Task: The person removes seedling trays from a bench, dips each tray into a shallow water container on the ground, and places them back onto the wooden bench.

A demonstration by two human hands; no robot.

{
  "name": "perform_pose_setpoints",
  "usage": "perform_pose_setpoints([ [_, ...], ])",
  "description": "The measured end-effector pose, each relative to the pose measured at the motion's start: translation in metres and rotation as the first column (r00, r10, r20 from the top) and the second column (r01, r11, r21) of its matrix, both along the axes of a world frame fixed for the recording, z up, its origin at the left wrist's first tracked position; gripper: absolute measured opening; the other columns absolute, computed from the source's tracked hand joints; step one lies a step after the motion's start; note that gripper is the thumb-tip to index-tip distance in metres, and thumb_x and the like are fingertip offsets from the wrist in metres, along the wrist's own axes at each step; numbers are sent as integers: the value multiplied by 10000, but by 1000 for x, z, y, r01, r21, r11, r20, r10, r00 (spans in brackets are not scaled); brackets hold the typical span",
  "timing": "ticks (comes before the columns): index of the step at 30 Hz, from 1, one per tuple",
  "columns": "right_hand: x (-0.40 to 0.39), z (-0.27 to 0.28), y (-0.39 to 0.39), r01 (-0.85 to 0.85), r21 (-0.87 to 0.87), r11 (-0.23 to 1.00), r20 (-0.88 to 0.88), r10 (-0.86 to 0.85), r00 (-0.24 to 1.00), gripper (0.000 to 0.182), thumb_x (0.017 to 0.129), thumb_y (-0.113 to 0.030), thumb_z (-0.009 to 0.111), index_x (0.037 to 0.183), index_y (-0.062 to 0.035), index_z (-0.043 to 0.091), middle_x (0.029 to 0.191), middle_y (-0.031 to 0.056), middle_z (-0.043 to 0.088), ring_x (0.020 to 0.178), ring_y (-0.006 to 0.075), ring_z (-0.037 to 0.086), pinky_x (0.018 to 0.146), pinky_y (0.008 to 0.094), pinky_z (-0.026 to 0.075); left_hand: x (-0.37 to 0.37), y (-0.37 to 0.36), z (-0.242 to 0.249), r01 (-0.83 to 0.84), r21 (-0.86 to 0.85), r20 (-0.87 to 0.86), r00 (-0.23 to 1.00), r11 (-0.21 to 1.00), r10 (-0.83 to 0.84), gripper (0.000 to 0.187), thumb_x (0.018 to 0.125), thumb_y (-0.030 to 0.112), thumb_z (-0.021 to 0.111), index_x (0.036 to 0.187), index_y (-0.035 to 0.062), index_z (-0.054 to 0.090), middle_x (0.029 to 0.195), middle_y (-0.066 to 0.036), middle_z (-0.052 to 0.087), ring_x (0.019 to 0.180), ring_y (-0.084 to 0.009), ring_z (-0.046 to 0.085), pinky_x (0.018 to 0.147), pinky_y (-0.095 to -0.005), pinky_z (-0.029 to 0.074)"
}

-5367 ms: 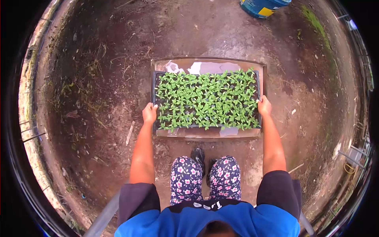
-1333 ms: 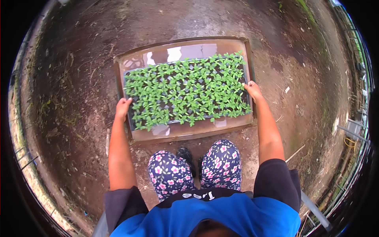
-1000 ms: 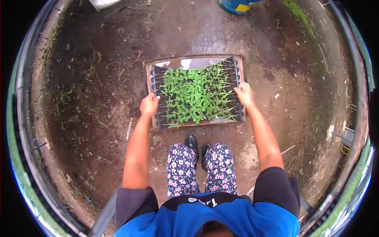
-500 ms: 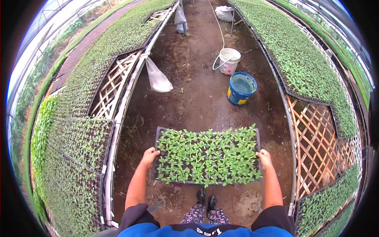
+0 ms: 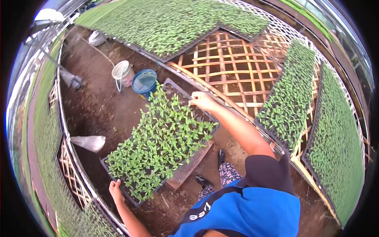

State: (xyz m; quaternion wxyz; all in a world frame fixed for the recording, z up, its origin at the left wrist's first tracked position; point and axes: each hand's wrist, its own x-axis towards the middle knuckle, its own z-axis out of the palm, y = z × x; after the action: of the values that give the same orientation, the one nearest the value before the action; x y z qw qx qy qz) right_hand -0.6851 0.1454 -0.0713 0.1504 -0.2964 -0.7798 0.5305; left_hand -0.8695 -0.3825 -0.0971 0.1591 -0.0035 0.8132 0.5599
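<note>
Both hands, left hand [image 5: 115,189] and right hand [image 5: 202,101], grip opposite ends of the seedling tray [image 5: 158,140], now swung from the aisle toward the bare lattice bench [image 5: 233,67] at right.

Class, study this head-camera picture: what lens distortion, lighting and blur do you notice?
Head view: strong fisheye, so the lattice bench and bench rails bow and a black ring frames the picture; soft, even daylight with no hard shadows; a bright blown-out patch at upper left; the seedling tray and both hands, left and right, look reasonably sharp.
</note>
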Motion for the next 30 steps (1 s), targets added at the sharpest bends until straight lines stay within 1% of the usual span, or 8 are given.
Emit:
perform_pose_setpoints([
  [6,83,102,187,139,359,923,18,-156,988,237,647,-184,609,572,-52,427,533,-8,390,532,83,360,478,270,300,48,220,67,183,281,108,969,942,-221,314,715,112,606,577,177,332,541,100,301,429,1,230,377,-173,155],
  [9,116,132,286,165,648,744,97,-295,951,234,654,-202,601,638,-26,448,562,104,475,542,210,468,529,321,370,92,346,58,240,395,137,939,887,-315,320,719,109,610,575,178,333,545,99,318,434,-5,237,390,-172,170],
  [10,123,136,319,137,681,719,176,-342,923,218,645,-239,592,705,-47,510,701,157,557,695,318,546,594,379,411,106,383,51,262,427,151,923,865,-354,319,724,109,608,574,178,335,550,98,339,447,-4,262,398,-169,184],
  [15,153,122,437,131,736,664,314,-506,803,210,686,-227,561,802,-57,518,839,163,564,842,326,529,688,401,413,176,514,17,239,538,271,859,808,-434,270,745,122,599,590,172,383,613,86,467,535,-12,395,472,-178,284],
  [18,176,78,512,107,772,626,327,-536,778,212,690,-227,579,826,-72,530,866,155,566,856,308,533,701,393,414,209,546,0,184,518,380,826,836,-417,171,743,132,602,660,158,455,724,57,545,612,-38,466,515,-196,333],
  [19,181,73,519,151,705,693,376,-546,749,214,686,-217,577,845,-79,536,874,154,568,867,304,531,713,391,416,209,544,-24,237,480,401,797,845,-452,118,760,151,583,713,147,475,790,35,550,740,-89,510,654,-290,402],
  [27,204,-28,563,173,652,738,548,-616,566,278,713,-291,596,902,-93,546,921,154,568,882,311,534,758,383,415,200,520,-71,456,173,402,777,873,-485,145,787,228,557,760,93,511,918,-9,528,733,-98,503,613,-246,387],
  [30,192,-35,573,331,639,694,569,-717,403,287,739,-282,560,959,-98,546,1021,117,548,956,312,511,790,410,408,188,509,-47,284,270,569,723,920,-391,249,830,309,475,863,68,530,1019,-35,501,822,-139,524,653,-275,398],
])
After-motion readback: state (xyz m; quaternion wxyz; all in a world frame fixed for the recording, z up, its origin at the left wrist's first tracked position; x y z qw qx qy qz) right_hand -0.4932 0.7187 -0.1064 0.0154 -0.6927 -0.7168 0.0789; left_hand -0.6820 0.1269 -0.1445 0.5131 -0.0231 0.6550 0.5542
